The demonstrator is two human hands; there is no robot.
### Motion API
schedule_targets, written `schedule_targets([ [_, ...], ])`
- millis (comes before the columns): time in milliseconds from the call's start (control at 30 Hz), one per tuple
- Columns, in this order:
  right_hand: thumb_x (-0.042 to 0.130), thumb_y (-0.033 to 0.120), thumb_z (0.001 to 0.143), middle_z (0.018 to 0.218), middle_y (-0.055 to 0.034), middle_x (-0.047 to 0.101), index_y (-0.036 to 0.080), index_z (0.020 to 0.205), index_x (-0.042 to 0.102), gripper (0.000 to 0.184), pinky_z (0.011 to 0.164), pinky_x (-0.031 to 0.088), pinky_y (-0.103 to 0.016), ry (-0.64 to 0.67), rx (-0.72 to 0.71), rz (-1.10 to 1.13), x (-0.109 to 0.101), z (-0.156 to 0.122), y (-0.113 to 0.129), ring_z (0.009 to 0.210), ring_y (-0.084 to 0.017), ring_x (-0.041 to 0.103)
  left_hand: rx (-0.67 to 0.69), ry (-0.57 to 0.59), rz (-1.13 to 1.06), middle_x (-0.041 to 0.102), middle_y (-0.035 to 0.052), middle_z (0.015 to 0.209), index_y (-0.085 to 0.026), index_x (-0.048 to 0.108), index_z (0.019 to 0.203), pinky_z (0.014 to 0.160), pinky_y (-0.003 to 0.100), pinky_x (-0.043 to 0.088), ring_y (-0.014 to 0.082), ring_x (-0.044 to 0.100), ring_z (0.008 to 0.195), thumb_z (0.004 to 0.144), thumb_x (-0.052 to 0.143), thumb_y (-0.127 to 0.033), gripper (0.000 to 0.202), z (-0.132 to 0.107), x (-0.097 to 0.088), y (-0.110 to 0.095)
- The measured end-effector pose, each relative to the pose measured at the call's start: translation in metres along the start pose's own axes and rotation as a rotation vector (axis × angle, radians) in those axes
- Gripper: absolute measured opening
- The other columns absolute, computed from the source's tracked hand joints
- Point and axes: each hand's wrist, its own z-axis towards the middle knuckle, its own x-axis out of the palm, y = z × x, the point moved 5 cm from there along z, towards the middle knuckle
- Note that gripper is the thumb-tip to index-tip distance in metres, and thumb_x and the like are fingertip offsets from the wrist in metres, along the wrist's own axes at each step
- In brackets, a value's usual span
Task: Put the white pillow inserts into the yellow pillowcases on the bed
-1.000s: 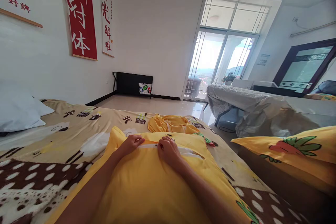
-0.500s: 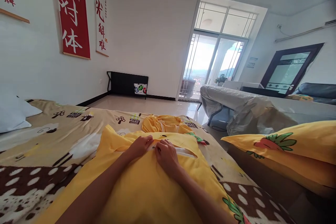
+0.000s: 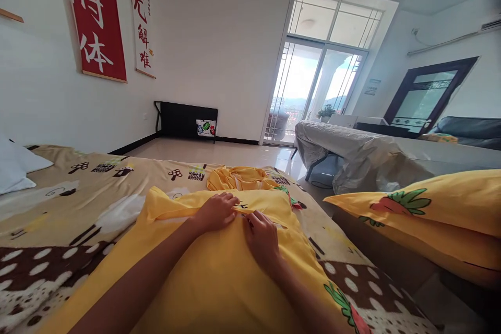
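While a white pillow point(image 3: 18, 169) lies at the left end of a patterned blanket point(image 3: 113, 188), the left hand point(image 3: 216, 212) rests on the far lip of the slit point(image 3: 168, 217) in a yellow pillow point(image 3: 203, 276). Its fingers bend over the cloth, but the thumb is hidden, so how tight that grip is cannot be told. Just beside it, the right hand point(image 3: 263, 235) has a nearly closed grip, its fingers curled and their tips gathered on the cloth at the slit. Good work here probably calls for the left hand to hold the lip flat and taut and the right to make short, even pulls, free of loose folds.

The yellow pillow lies on the blanket, under both hands. Its far left corner rises in a peak, its middle is plain and softly bulging, and pale material shows along the uncovered parts of the slit. Beyond it sits a crumpled yellow cloth point(image 3: 219, 180); a red-and-green print point(image 3: 348, 310) marks its near right side. Farther right, a second yellow pillow point(image 3: 462, 203) bears a similar print.
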Motion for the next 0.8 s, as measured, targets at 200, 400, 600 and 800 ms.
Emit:
schedule_targets([
  [200, 0.042, 0.019, 0.092, 0.073, -0.0035, 0.060, 0.019, 0.072, 0.059, 0.027, 0.067, 0.035, -0.025, -0.068, -0.006, 0.058, -0.006, -0.010, -0.002, 0.072, -0.016, 0.054, -0.127, -0.030, 0.052, 0.064, 0.0086, 0.079, -0.020, 0.054, 0.076, 0.062, 0.030, 0.034, 0.0231, 0.058, 0.073, 0.089, 0.036, -0.026, 0.022, 0.015, 0.025, -0.022],
  [400, 0.041, 0.018, 0.093, 0.080, -0.0051, 0.064, 0.019, 0.084, 0.062, 0.023, 0.073, 0.039, -0.027, -0.174, -0.032, 0.149, -0.013, -0.027, -0.002, 0.078, -0.017, 0.056, -0.219, -0.079, 0.011, 0.062, 0.0059, 0.069, -0.021, 0.047, 0.075, 0.058, 0.029, 0.030, 0.0206, 0.058, 0.065, 0.093, 0.030, -0.035, 0.029, 0.007, 0.029, -0.033],
  [600, 0.047, 0.015, 0.088, 0.071, -0.0038, 0.059, 0.019, 0.074, 0.056, 0.018, 0.068, 0.037, -0.030, -0.338, -0.095, 0.112, -0.040, -0.046, 0.006, 0.070, -0.017, 0.050, -0.161, -0.070, -0.039, 0.054, 0.0006, 0.058, -0.022, 0.039, 0.067, 0.056, 0.026, 0.029, 0.0167, 0.053, 0.055, 0.091, 0.030, -0.037, 0.030, -0.013, 0.009, -0.056],
  [800, 0.053, 0.008, 0.084, 0.068, -0.0021, 0.057, 0.018, 0.080, 0.055, 0.011, 0.064, 0.039, -0.028, -0.433, -0.150, 0.136, -0.062, -0.068, -0.001, 0.066, -0.015, 0.049, -0.161, -0.046, -0.048, 0.044, -0.0036, 0.051, -0.022, 0.033, 0.064, 0.053, 0.025, 0.028, 0.0136, 0.045, 0.048, 0.092, 0.030, -0.039, 0.032, -0.034, -0.007, -0.070],
])
